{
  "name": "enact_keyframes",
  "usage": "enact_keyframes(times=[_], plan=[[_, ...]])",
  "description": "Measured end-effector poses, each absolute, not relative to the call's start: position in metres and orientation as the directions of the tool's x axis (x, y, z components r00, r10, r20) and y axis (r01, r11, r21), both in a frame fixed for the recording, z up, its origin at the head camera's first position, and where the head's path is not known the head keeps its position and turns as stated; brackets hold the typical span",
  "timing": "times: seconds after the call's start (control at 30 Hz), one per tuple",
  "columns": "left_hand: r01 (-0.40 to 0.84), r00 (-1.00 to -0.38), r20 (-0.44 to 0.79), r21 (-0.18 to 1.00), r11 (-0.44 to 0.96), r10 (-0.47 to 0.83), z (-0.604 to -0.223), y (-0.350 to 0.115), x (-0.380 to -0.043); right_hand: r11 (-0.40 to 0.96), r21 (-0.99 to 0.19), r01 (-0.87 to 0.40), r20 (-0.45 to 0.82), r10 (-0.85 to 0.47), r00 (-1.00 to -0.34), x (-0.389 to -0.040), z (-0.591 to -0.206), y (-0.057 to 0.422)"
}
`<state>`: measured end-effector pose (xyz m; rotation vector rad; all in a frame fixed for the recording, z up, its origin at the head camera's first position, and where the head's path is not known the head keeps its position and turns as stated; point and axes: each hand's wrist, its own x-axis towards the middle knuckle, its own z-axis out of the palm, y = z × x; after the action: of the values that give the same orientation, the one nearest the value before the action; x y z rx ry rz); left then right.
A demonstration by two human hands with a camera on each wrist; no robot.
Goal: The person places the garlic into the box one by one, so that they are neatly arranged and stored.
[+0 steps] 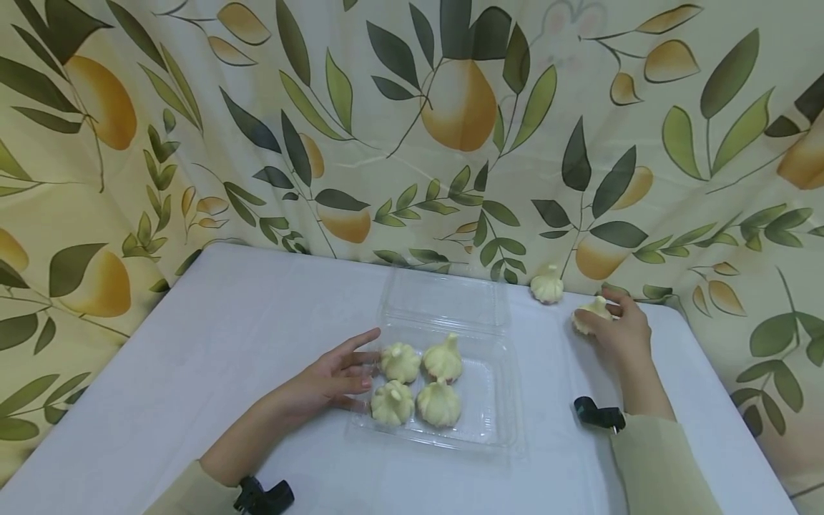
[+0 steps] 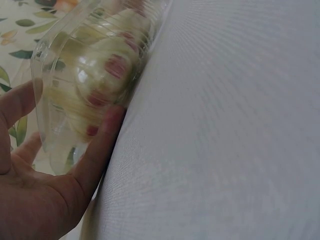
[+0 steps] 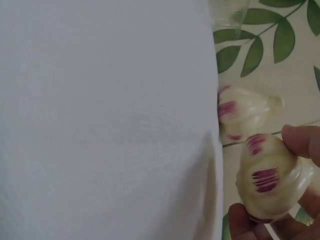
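A clear plastic clamshell box (image 1: pixel 479 400) lies with its lid folded back on the white table. Several pale garlic bulbs (image 1: pixel 440 404) sit in its left half. My left hand (image 1: pixel 335 375) rests against the box's left side, its fingers spread and fairly straight along the wall. In the left wrist view, the fingers (image 2: pixel 97 150) touch the clear plastic, with purple-marked bulbs (image 2: pixel 107 70) behind it. At the table's far right, my right hand (image 1: pixel 624 332) grips a garlic bulb (image 3: pixel 270 180) between thumb and fingers. Another garlic bulb (image 1: pixel 547 286) stands just left of it, near the back edge.
The white-covered table (image 1: pixel 257 307) spreads under both arms. A curtain (image 1: pixel 399 164) printed with leaves and orange fruit hangs behind its far edge. The folded-back box lid (image 1: pixel 444 300) reaches toward that edge. A black wrist device (image 1: pixel 599 413) sits at each sleeve.
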<state>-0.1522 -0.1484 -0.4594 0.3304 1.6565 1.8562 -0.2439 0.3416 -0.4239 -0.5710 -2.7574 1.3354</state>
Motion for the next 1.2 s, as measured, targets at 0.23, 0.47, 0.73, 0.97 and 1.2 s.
enact_keyframes(times=[0.23, 0.47, 0.73, 0.97, 1.2], plan=[[-0.28, -0.776, -0.216, 0.96, -0.017, 0.593, -0.459, -0.148, -0.152, 0.598, -0.77, 0.224, -0.066, 0.273, -0.96, -0.221, -0.414, 0.318], [-0.282, -0.78, -0.222, 0.959, -0.012, 0.585, -0.458, -0.148, -0.151, 0.609, -0.789, 0.084, 0.011, 0.151, -0.988, -0.192, -0.399, 0.29], [-0.286, -0.779, -0.22, 0.958, -0.019, 0.586, -0.459, -0.147, -0.151, 0.596, -0.791, -0.139, 0.086, -0.117, -0.989, -0.17, -0.379, 0.26], [-0.279, -0.782, -0.22, 0.96, -0.012, 0.583, -0.459, -0.146, -0.152, 0.567, -0.797, -0.207, 0.076, -0.246, -0.966, -0.16, -0.374, 0.241], [-0.283, -0.781, -0.224, 0.959, -0.011, 0.583, -0.459, -0.147, -0.151, 0.548, -0.75, -0.37, 0.154, -0.4, -0.903, -0.151, -0.379, 0.226]])
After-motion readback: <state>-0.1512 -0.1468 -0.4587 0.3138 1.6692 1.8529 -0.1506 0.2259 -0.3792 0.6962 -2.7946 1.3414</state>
